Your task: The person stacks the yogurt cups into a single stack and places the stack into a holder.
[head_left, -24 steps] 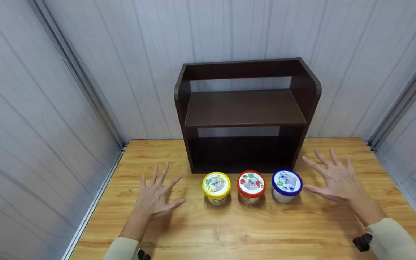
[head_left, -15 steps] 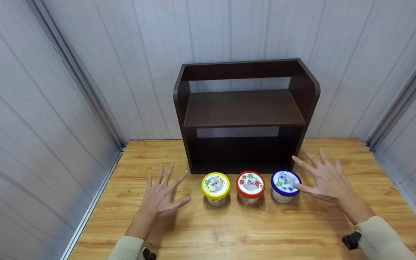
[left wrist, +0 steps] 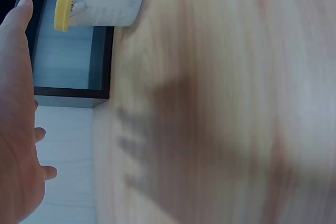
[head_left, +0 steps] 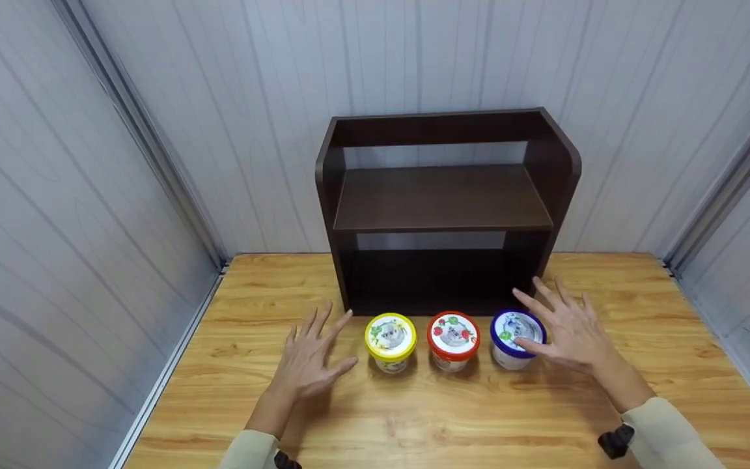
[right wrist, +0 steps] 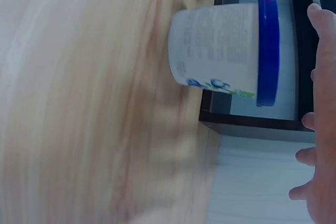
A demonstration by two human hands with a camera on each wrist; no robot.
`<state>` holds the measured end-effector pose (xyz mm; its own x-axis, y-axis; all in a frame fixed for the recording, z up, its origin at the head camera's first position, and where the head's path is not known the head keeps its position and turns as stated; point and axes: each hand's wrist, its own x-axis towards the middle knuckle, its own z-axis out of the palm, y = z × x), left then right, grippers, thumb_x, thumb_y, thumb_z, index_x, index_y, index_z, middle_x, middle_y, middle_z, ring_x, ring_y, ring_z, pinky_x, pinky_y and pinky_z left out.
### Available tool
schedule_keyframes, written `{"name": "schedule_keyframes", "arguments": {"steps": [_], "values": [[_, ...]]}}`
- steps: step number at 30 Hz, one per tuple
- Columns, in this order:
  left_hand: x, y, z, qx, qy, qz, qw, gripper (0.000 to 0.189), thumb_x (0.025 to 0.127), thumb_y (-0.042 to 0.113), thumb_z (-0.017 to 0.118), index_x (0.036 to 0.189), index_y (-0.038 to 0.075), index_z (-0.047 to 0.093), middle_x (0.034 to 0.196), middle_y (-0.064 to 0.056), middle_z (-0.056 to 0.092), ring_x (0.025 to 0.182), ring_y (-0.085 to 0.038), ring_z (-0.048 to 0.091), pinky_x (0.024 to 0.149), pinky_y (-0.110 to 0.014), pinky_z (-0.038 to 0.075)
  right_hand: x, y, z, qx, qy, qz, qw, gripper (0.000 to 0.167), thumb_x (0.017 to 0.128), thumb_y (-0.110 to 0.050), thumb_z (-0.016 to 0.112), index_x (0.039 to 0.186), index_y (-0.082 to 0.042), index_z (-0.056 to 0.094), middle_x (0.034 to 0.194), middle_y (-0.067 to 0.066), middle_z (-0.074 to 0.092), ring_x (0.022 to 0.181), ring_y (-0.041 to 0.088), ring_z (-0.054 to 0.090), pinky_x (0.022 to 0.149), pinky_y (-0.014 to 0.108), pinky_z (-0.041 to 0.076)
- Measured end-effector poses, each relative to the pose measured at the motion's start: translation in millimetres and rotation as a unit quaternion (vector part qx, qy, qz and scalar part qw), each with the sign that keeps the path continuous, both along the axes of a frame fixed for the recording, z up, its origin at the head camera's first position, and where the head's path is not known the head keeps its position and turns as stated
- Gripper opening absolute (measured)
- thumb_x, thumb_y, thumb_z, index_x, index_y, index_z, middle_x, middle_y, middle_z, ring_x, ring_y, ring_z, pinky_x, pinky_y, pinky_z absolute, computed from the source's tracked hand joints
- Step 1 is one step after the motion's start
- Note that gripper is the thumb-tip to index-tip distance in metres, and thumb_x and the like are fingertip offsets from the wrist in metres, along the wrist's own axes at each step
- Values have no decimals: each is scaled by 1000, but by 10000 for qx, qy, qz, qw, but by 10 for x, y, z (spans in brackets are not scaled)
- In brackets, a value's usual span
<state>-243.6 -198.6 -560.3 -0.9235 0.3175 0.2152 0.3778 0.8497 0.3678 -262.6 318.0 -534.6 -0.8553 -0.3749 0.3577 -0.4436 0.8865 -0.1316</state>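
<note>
Three lidded tubs stand upright in a row on the wooden table. A yellow-lidded tub [head_left: 390,340] is at the left, a red-lidded tub [head_left: 453,339] in the middle, a blue-lidded tub [head_left: 510,358] at the right. My left hand [head_left: 313,361], fingers spread, hovers just left of the yellow-lidded tub and holds nothing. With fingers also spread, my right hand [head_left: 570,329] is at the right of the blue-lidded tub, its thumb overlapping the lid in the head view. The right wrist view shows the blue lid [right wrist: 268,51] side-on, close to that hand.
Right behind the tubs stands a dark brown two-tier shelf [head_left: 443,198]. Pale panelled walls [head_left: 271,130] enclose the wooden table [head_left: 414,423] at the back and on both sides.
Both hands have moved inward: the left rightward toward the yellow-lidded tub, the right leftward until its thumb overlaps the blue lid. The tubs have stayed in place.
</note>
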Motion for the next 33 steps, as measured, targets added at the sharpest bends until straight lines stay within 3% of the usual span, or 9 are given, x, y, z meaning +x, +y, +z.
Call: {"name": "schedule_keyframes", "arguments": {"steps": [7,13,21,28,33], "values": [[5,112,-169,881,68,-82,9961,84,100,61,70,174,30,43,183,-20,37,169,-54,35,125,-87,32,16,-98,-75,-648,-150,59,9978,86,91,-56,83,167,-26,56,176,24,48,160,68,38,116,98,29],[-1,201,-282,1680,208,-218,9853,82,101,50,75,172,19,48,179,-25,43,163,-55,43,122,-85,39,21,-176,-144,-1355,-401,29,9900,87,91,-49,86,169,-26,53,177,26,46,160,68,38,121,97,21],[20,287,-352,2806,-431,-270,9585,85,103,34,79,176,17,40,182,-27,36,165,-55,40,130,-82,33,41,-210,-269,-2358,-288,180,9712,87,87,-33,92,165,-18,58,171,32,50,152,68,49,111,91,43],[40,353,-376,3530,-892,-498,9300,90,101,27,85,177,17,37,184,-24,34,163,-57,42,131,-69,41,112,-223,-345,-3116,-680,132,9477,85,90,-23,92,166,-12,56,171,31,49,154,61,49,118,88,40],[22,406,-410,3782,-925,-612,9191,93,100,21,87,177,11,36,183,-25,34,161,-60,42,131,-70,41,138,-244,-335,-3572,-952,-6,9292,85,90,-16,93,166,-11,56,170,24,54,155,50,50,125,78,40]]}}
